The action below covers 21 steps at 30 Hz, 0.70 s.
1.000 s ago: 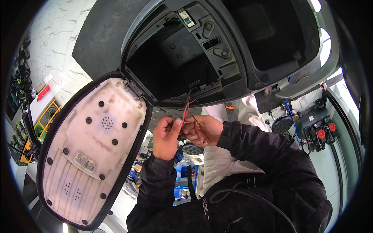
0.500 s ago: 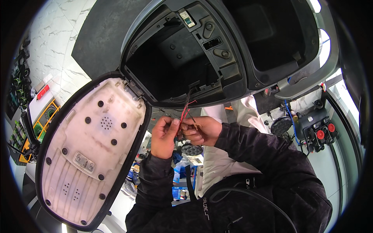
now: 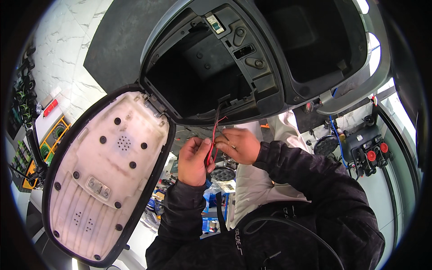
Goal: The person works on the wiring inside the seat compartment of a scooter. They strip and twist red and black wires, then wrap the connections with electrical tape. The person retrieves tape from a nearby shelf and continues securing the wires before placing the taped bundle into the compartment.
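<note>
Red wires (image 3: 210,154) run down from the edge of a dark open compartment (image 3: 198,67) and pass between my two hands. My left hand (image 3: 193,157) is closed, pinching the red wires between thumb and fingers. Right beside it, my right hand (image 3: 240,146) is also closed on the wires, its fingertips meeting the left thumb. A dark cable (image 3: 218,110) comes out of the compartment's lower corner alongside them. The wire ends in my right fingers are mostly hidden. Left of my hands hangs the hinged seat (image 3: 121,171), its pale underside toward me.
A second dark compartment (image 3: 310,40) lies to the right of the first, with a grab rail (image 3: 382,67) around it. A black machine with red knobs (image 3: 369,150) stands on the right. Yellow racking (image 3: 54,135) is at far left.
My right hand has turned over, its back now more toward me and its fingers pointing at the left thumb. The left hand keeps its pinch with slight movement.
</note>
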Motion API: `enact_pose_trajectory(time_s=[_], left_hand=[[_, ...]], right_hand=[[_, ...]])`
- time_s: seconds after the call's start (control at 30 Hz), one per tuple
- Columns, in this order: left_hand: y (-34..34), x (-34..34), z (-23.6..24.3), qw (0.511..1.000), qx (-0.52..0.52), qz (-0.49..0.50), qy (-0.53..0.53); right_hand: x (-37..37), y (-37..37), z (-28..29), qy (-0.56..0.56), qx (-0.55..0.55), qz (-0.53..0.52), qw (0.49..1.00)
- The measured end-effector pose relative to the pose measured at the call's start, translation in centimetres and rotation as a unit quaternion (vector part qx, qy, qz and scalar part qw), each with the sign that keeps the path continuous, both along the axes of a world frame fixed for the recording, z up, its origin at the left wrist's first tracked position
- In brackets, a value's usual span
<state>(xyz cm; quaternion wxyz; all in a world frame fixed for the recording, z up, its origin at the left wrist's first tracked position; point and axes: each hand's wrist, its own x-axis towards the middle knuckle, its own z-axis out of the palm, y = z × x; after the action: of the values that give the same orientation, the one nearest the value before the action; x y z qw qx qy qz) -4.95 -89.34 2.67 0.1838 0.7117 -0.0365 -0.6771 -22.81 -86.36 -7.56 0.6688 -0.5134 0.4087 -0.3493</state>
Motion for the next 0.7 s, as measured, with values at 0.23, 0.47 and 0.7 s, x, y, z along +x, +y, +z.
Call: enact_pose_trajectory(time_s=[0.23, 0.47, 0.7], left_hand=[[0.6, 0.8, -0.6, 0.997, -0.04, -0.064, -0.002], [0.7, 1.3, -0.9, 0.997, -0.049, -0.063, 0.005], [0.4, 1.6, -0.8, 0.998, -0.024, -0.044, 0.035]], right_hand=[[0.3, 0.1, 0.3, -0.388, 0.616, 0.084, 0.68], [0.6, -0.2, 0.4, -0.483, 0.66, 0.084, 0.569], [0.8, 0.1, 0.0, -0.421, 0.589, 0.062, 0.687]])
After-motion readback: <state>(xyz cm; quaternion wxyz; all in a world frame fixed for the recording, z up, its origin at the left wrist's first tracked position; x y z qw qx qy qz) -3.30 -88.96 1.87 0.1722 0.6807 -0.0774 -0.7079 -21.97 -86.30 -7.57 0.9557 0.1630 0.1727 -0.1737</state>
